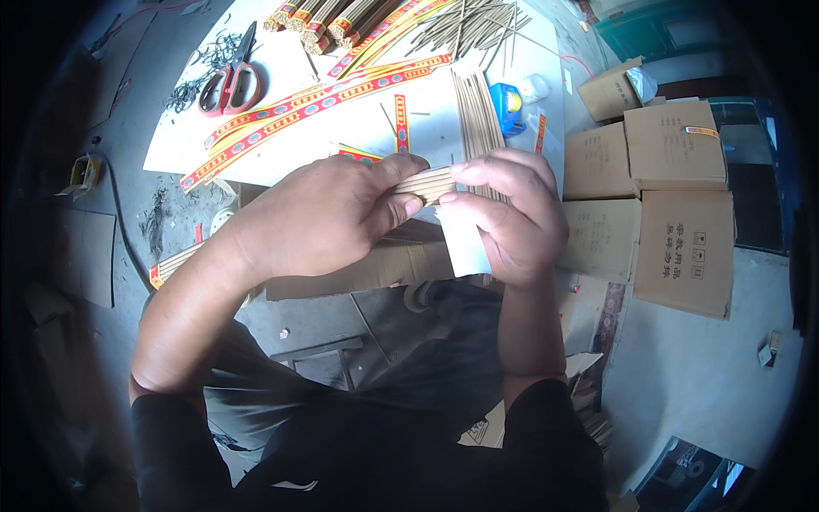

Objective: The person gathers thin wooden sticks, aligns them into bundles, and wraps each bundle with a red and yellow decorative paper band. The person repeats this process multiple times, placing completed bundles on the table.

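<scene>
Small bundle of straight tan sticks (426, 184) between the fingers (394, 170)

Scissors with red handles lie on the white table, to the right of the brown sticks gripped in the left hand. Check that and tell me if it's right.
Not quite: the head view shows the scissors on the white table, to the left of the brown sticks gripped in the left hand.

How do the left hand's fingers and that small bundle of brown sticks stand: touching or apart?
Touching. The head view shows the left fingers gripping the bundle of sticks, with no gap between.
</scene>
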Demonstrator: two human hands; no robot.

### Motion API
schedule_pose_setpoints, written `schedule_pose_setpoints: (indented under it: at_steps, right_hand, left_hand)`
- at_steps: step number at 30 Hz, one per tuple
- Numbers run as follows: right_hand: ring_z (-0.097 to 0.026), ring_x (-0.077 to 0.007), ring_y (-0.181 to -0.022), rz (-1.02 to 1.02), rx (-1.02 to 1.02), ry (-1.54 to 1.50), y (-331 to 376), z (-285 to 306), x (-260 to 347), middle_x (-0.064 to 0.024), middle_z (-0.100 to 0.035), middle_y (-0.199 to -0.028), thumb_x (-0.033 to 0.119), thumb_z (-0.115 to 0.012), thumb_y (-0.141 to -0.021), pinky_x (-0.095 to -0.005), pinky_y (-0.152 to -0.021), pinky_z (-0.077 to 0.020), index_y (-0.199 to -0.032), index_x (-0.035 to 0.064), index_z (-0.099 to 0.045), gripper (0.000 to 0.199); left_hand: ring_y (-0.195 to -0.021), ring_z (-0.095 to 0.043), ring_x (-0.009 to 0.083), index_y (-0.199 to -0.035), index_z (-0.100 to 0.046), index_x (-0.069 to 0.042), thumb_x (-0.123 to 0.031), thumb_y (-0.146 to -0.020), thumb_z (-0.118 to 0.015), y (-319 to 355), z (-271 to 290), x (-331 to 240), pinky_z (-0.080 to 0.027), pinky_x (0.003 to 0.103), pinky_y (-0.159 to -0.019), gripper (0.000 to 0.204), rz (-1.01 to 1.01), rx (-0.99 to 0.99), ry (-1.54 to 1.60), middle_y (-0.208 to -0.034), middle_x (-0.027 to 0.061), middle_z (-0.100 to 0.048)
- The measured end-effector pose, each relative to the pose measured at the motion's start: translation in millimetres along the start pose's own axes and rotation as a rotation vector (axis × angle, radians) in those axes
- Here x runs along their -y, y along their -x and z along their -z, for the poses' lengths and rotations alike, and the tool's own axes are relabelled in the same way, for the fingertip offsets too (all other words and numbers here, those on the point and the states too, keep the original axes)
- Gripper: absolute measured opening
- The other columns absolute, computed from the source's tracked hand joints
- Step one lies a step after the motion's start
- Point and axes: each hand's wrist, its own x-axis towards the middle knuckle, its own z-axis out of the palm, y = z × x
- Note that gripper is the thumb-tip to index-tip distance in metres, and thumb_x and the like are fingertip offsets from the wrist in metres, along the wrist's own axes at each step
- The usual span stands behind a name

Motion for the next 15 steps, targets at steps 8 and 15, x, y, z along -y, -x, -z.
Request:
schedule_pose_setpoints:
  at_steps: [8,15]
  right_hand:
    - [-0.072,-0.0327,-0.099,-0.023,0.127,-0.084,-3,-1,-3,-0.0127,-0.076,-0.112,0.0,-0.073,-0.076,-0.0438,-0.085,-0.0586,-0.087,0.0028,-0.072,0.011]
    - [-0.076,-0.029,-0.094,-0.076,0.184,-0.116,6,-1,-7,-0.0106,-0.078,-0.102,-0.003,-0.073,-0.076,-0.0435,-0.09,-0.0621,-0.089,0.0025,-0.072,0.014]
  left_hand:
    - [-0.098,-0.072,0.0423,-0.136,-0.063,-0.003,-0.029,-0.105,-0.059,5,-6,0,-0.056,0.051,-0.088,0.041,-0.02,-0.005,-0.033,-0.103,0.0228,-0.075]
    - [-0.099,-0.072,0.041,-0.134,-0.065,-0.003,-0.03,-0.105,-0.06,3,-4,-4,-0.056,0.049,-0.089,0.04,0.004,0.039,-0.071,-0.103,0.022,-0.075]
